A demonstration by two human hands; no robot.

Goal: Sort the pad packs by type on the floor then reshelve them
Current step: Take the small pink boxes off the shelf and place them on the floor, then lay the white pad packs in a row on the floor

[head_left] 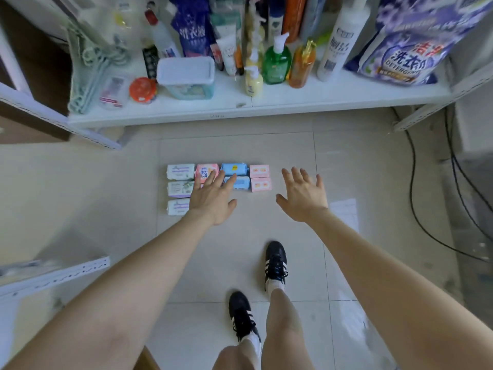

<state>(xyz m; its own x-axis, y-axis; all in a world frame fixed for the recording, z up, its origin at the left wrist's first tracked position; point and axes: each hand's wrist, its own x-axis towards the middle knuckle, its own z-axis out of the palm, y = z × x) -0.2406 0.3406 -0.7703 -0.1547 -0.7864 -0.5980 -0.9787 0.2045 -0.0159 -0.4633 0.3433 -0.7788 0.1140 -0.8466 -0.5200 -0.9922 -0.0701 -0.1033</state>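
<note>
Pad packs point(233, 169): four colour-sorted columns on the floor point(240, 145) at centre frame, long axes left-to-right; left hand point(212, 200), fingers point(211, 180) splayed and empty, overlies the pink and blue columns, possibly touching; right hand point(304, 198), likewise empty, sits just right of them.
</note>
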